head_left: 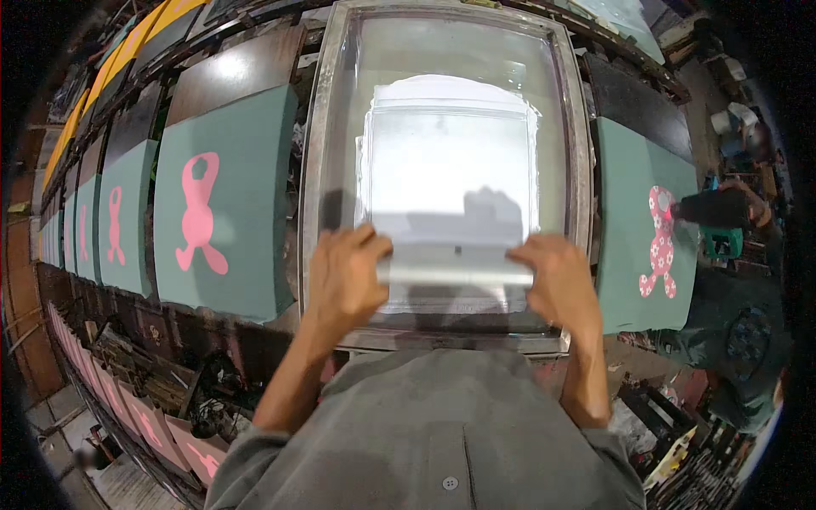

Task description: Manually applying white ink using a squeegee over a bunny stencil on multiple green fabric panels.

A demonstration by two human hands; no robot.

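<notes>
A squeegee [455,274] with a wide, pale blade lies across the near part of a screen-printing frame [580,170]. My left hand [347,279] grips its left end, fingers wrapped over the top edge. Its right end is held in my right hand [557,276] the same way. Beyond the squeegee, white ink [450,153] covers a large block of the mesh, with a ridge of ink along its far edge. Shadows of my hands and the squeegee fall on the ink. What lies under the frame is hidden.
On the left, a green cloth panel [246,195] bears a pink figure, with several similar panels beyond it. To the right, another green panel [620,246] carries a flower-patterned pink figure. A person there holds a dark cylindrical tool [712,208] over it. Pink-printed panels [183,442] line the lower left.
</notes>
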